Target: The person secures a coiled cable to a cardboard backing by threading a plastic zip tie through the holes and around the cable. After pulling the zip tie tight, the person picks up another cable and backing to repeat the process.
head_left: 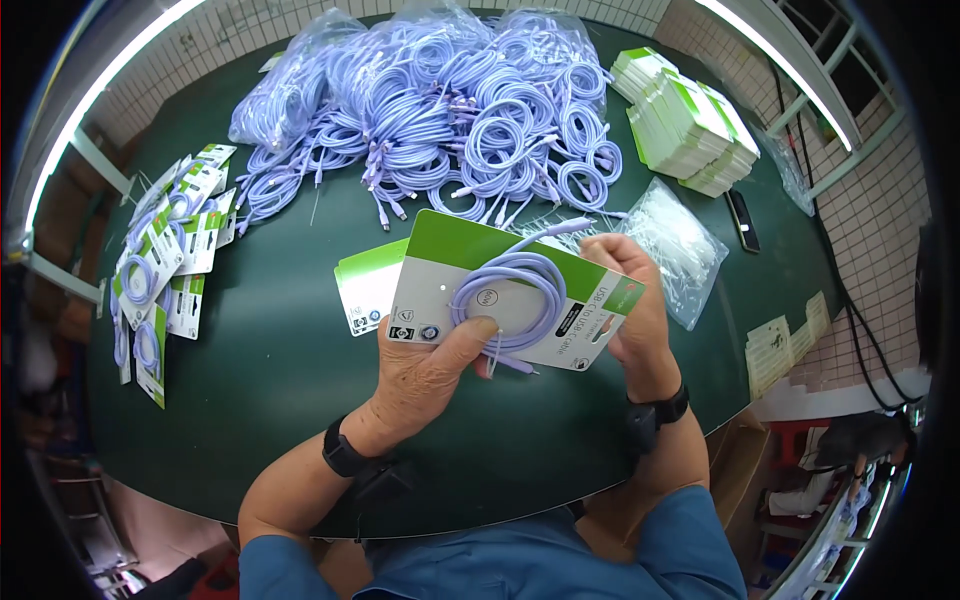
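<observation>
My left hand (425,375) grips a green-and-white cardboard card (425,285), its thumb pressing a coiled lilac cable (545,265) against the front. One cable plug sticks out past the card's top edge, another below it. A thin white tie (497,350) loops around the coil beside my left thumb. At the card's right edge is my right hand (635,290), fingers curled and partly behind the card; what they pinch is hidden. Behind the held card, more green-and-white cards (370,285) lie on the dark green table (270,390).
A big heap of coiled lilac cables (420,130), partly in clear bags, covers the far middle. Stacked cards (690,125) stand far right, near a phone (743,220). A bag of white ties (675,250) lies right of centre. Carded cables (160,265) pile up at left.
</observation>
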Action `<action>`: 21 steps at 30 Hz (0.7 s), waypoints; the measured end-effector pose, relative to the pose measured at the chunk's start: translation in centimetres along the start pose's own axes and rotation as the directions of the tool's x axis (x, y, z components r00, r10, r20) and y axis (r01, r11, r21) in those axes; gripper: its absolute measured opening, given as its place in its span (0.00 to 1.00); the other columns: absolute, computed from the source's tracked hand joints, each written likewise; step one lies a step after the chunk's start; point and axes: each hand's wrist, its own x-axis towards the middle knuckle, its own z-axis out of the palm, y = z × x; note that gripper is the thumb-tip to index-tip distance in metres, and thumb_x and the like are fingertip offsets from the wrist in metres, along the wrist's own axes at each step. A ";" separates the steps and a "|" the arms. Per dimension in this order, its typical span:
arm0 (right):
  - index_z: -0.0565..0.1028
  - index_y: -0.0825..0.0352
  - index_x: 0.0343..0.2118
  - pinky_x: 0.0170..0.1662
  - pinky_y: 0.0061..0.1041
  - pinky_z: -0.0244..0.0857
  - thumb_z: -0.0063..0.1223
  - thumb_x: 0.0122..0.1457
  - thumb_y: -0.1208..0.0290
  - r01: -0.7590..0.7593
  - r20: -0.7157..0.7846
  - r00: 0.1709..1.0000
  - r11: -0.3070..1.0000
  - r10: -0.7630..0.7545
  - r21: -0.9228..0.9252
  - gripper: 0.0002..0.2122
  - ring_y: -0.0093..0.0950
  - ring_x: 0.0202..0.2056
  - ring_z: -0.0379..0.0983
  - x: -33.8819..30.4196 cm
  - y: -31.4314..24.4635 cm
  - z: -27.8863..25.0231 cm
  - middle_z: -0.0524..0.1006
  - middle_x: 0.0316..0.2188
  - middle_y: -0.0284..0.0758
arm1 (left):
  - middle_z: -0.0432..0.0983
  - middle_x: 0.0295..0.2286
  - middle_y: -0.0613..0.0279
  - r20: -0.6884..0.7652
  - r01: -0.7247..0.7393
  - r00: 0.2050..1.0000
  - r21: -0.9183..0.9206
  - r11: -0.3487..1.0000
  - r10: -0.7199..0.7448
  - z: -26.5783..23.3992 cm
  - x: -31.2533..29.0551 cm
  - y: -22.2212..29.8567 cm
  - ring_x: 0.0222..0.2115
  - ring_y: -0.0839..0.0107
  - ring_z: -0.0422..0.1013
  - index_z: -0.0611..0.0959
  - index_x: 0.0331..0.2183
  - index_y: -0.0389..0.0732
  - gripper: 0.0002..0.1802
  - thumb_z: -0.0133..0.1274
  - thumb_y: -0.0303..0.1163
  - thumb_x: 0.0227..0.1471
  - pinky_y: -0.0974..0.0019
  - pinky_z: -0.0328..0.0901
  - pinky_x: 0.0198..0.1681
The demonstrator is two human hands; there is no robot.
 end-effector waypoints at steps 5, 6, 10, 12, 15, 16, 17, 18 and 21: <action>0.80 0.71 0.54 0.45 0.24 0.78 0.64 0.67 0.74 -0.547 0.388 0.833 0.689 0.393 0.476 0.15 0.25 0.42 0.82 -3.4 1.9 1.3 0.85 0.44 0.38 | 0.84 0.40 0.53 0.022 -0.003 1.000 0.021 1.000 0.003 0.1 -0.7 -0.9 0.28 0.72 0.79 0.81 0.51 0.31 0.16 0.63 0.24 0.63 0.69 0.76 0.27; 0.80 0.70 0.55 0.47 0.24 0.78 0.63 0.67 0.73 -0.590 0.468 0.795 0.674 0.386 0.444 0.15 0.26 0.44 0.82 -3.6 3.6 -0.5 0.84 0.46 0.38 | 0.84 0.40 0.53 0.033 0.000 0.999 0.025 1.000 -0.001 0.2 -0.8 -1.1 0.28 0.72 0.79 0.81 0.51 0.30 0.17 0.63 0.24 0.62 0.69 0.76 0.27; 0.80 0.68 0.57 0.49 0.26 0.77 0.62 0.68 0.70 -0.586 0.546 0.738 0.778 0.398 0.225 0.17 0.29 0.48 0.81 -5.9 5.2 -5.2 0.84 0.51 0.38 | 0.83 0.41 0.52 0.049 0.022 0.999 0.046 0.999 -0.024 0.3 -0.9 -1.6 0.29 0.71 0.79 0.81 0.52 0.30 0.18 0.63 0.23 0.62 0.69 0.76 0.27; 0.81 0.66 0.56 0.50 0.26 0.76 0.63 0.68 0.69 -0.385 0.388 0.824 0.911 0.413 -0.150 0.16 0.28 0.51 0.80 -7.1 4.5 -5.6 0.83 0.53 0.37 | 0.83 0.41 0.52 0.046 0.030 0.998 0.052 0.998 -0.033 0.2 -0.9 -1.8 0.29 0.71 0.79 0.81 0.52 0.30 0.18 0.63 0.23 0.62 0.69 0.76 0.27; 0.80 0.67 0.57 0.51 0.26 0.76 0.63 0.68 0.67 -0.375 0.422 0.827 0.924 0.372 -0.079 0.17 0.28 0.51 0.80 -7.3 5.5 -5.0 0.83 0.53 0.37 | 0.83 0.41 0.52 0.056 0.025 0.998 0.046 0.999 -0.028 0.4 -0.9 -1.7 0.29 0.71 0.80 0.81 0.52 0.30 0.18 0.63 0.23 0.62 0.69 0.77 0.27; 0.80 0.67 0.57 0.51 0.26 0.76 0.63 0.68 0.66 -0.368 0.438 0.828 0.928 0.351 -0.049 0.18 0.28 0.51 0.80 -7.1 6.0 -4.8 0.83 0.53 0.37 | 0.84 0.41 0.52 0.061 0.019 0.998 0.038 0.999 -0.021 0.4 -0.9 -1.7 0.29 0.71 0.80 0.81 0.52 0.30 0.18 0.63 0.23 0.62 0.69 0.77 0.27; 0.79 0.67 0.58 0.52 0.26 0.76 0.63 0.68 0.64 -0.361 0.453 0.828 0.932 0.330 -0.020 0.18 0.27 0.51 0.80 -6.8 6.4 -4.6 0.83 0.53 0.37 | 0.84 0.41 0.52 0.060 0.022 0.998 0.043 0.999 -0.024 0.4 -0.9 -1.7 0.29 0.71 0.80 0.81 0.52 0.30 0.18 0.63 0.23 0.62 0.69 0.77 0.27; 0.79 0.67 0.58 0.52 0.27 0.76 0.62 0.68 0.63 -0.353 0.464 0.830 0.935 0.309 0.009 0.19 0.27 0.51 0.80 -6.5 6.7 -4.4 0.83 0.53 0.37 | 0.84 0.40 0.52 0.058 0.022 0.998 0.044 0.999 -0.024 0.5 -0.9 -1.8 0.29 0.71 0.80 0.81 0.52 0.30 0.18 0.63 0.23 0.62 0.69 0.77 0.27; 0.78 0.68 0.59 0.54 0.27 0.76 0.62 0.69 0.60 -0.331 0.492 0.835 0.939 0.246 0.093 0.21 0.27 0.51 0.80 -5.2 7.8 -4.0 0.82 0.54 0.37 | 0.84 0.40 0.51 0.057 0.028 0.998 0.047 0.998 -0.031 0.5 -1.0 -1.9 0.29 0.71 0.80 0.81 0.52 0.29 0.18 0.64 0.23 0.61 0.69 0.77 0.27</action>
